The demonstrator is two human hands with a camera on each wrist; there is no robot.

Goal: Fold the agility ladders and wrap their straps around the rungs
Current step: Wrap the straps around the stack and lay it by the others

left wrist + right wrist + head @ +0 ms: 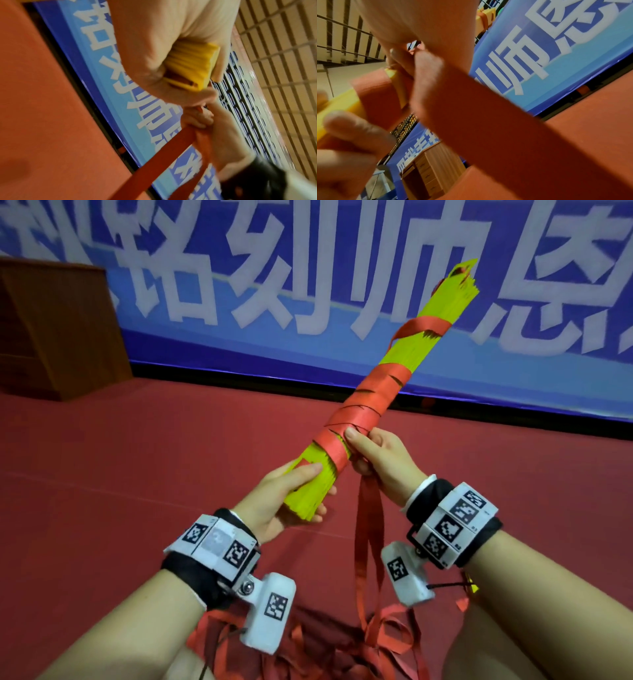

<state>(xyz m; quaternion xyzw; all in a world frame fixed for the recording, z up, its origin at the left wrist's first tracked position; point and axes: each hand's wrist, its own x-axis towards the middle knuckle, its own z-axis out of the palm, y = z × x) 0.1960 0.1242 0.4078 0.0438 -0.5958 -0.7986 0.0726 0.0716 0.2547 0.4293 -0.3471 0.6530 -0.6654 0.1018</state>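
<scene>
Overhead, both hands (274,501) (380,460) grip strap-wound rungs (394,381) (tilted up).

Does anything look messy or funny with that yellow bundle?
A bit. The red strap is wound unevenly round the yellow rungs: tight in the middle, one loose slanted loop near the far end, with bare yellow between. More strap lies tangled on the floor.
</scene>
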